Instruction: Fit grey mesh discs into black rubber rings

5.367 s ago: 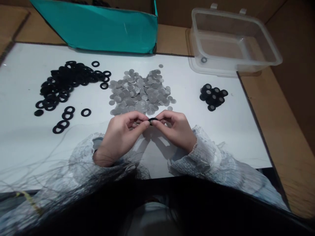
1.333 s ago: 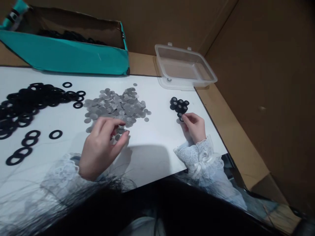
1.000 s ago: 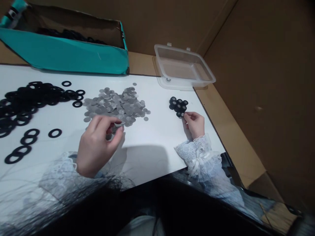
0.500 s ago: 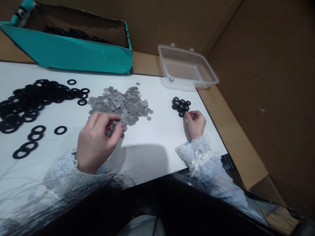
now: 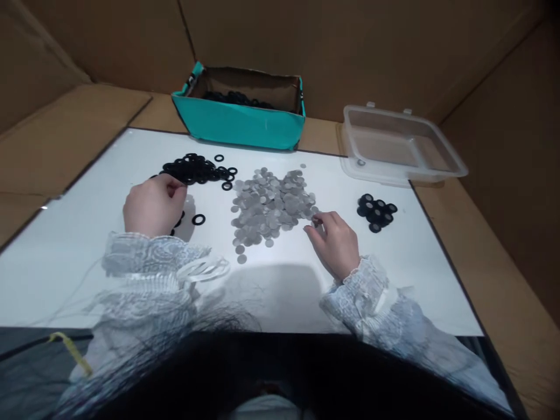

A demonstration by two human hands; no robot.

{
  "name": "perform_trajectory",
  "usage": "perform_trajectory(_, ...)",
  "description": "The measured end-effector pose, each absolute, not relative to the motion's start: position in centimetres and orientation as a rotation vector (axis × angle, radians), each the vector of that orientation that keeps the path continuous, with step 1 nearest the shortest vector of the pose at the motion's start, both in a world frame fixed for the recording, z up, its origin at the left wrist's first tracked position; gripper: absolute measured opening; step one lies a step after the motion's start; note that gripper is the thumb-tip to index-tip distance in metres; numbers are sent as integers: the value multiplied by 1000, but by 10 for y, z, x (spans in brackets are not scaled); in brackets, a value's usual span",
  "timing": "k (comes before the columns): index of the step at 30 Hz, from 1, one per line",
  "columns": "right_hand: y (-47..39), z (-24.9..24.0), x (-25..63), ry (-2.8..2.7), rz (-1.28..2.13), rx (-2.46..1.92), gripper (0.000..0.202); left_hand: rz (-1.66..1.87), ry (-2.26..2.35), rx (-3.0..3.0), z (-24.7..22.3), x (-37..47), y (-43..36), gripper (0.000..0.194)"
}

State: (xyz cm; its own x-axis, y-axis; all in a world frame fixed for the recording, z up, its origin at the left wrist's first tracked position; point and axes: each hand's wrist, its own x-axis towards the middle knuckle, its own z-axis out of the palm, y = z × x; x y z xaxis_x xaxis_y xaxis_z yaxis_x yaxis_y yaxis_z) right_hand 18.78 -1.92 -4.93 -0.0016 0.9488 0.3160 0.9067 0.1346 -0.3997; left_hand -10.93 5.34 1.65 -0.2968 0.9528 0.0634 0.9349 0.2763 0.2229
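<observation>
- Black rings (image 5: pixel 192 169) lie in a pile just beyond the fingertips of the left hand (image 5: pixel 153 204), far and slightly right of that grip; the right hand is well apart from them.
- Left grip: I see the fingers curled in with the tips close together, but I can't make out whether a ring is pinched there.
- I read the pile's long axis as running left to right across the far side of that hand.
- A lone ring (image 5: pixel 198 224) lies flat to the right of the left hand, slightly nearer.
- Right grip: thumb and forefinger of the right hand (image 5: pixel 336 245) look slightly apart at the right edge of the silver discs (image 5: pixel 271 210); whether one sits between them, I can't say.
- Farther right on the bench (image 5: pixel 431 265), I have a cluster of black pieces with grey centres (image 5: pixel 377 212).
- Far side: teal box (image 5: pixel 245 127), then clear container (image 5: pixel 385 169) at right.
</observation>
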Motion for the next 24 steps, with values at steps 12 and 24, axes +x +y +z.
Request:
perform_trajectory(12,-5,-55,175,-2080,-15,-1635,20,395,2400,1914,0,-120,77,37)
perform_trajectory(24,-3,-52,174,-2104,-99,-1660,19,333,2478,1931,-5,-124,75,41)
